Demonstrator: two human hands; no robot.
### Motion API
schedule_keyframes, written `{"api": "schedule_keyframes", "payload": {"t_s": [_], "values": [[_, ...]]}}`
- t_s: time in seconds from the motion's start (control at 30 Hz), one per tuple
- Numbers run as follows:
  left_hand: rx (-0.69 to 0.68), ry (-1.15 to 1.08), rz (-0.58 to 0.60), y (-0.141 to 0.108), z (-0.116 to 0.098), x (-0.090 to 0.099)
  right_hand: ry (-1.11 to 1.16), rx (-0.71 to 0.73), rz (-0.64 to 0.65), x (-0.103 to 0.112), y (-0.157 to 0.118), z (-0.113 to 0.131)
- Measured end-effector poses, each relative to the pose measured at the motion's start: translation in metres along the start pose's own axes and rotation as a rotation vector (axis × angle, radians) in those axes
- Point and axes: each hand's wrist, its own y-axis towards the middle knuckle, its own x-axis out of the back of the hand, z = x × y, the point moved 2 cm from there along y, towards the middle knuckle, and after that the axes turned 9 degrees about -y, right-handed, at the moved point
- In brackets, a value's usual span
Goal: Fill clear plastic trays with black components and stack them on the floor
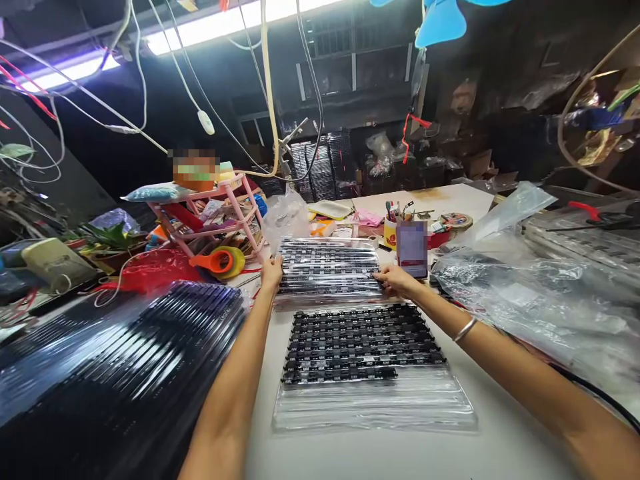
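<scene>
Head view, workbench, both arms stretched forward.

Left hand (271, 272): fingers curled over the left edge of the far tray stack (327, 267), gripping it; thumb side toward the person.

Right hand (395, 280): laid on the right edge of the same stack, fingertips (379, 275) pressed onto its top near the front corner; whether it clasps the edge or only rests there cannot be told. A metal bangle (465, 329) sits on the forearm behind it.

Far tray stack: clear plastic trays filled with rows of small dark parts, lying flat between the two hands, touching both.

Near tray (370, 360): a second clear tray, nearer the person than both hands, lying between the forearms; its far part is filled with dark parts, its near strip shows bare plastic.

Black tray pile (115, 373): glossy, wrapped, left of the left forearm and below the left hand.

Pink rack (210, 213): beyond and left of the left hand, cluttered; orange tape dispenser (217, 261) just left of that hand.

Pen cup (391, 230): just beyond the right hand, beside a blurred upright item.

Clear plastic bags (530, 293): heaped right of the right hand.

White table (505, 440): under everything.
</scene>
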Motion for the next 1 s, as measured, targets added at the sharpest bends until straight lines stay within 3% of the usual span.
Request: {"api": "schedule_keyframes", "payload": {"t_s": [0.27,0.57,0.8,1.0], "values": [[0.13,0.105,0.043,-0.035,0.023,0.009,-0.085,-0.034,0.023,0.004,-0.013,-0.005],[0.207,0.273,0.11,-0.029,0.026,0.002,-0.315,0.033,-0.052,0.007,-0.014,0.01],[0.129,0.408,0.125,-0.03,0.025,0.006,-0.3,0.07,-0.082,0.008,-0.02,0.01],[-0.02,0.491,0.121,-0.052,0.02,0.011,-0.07,0.069,-0.005,0.001,-0.026,0.025]]}}
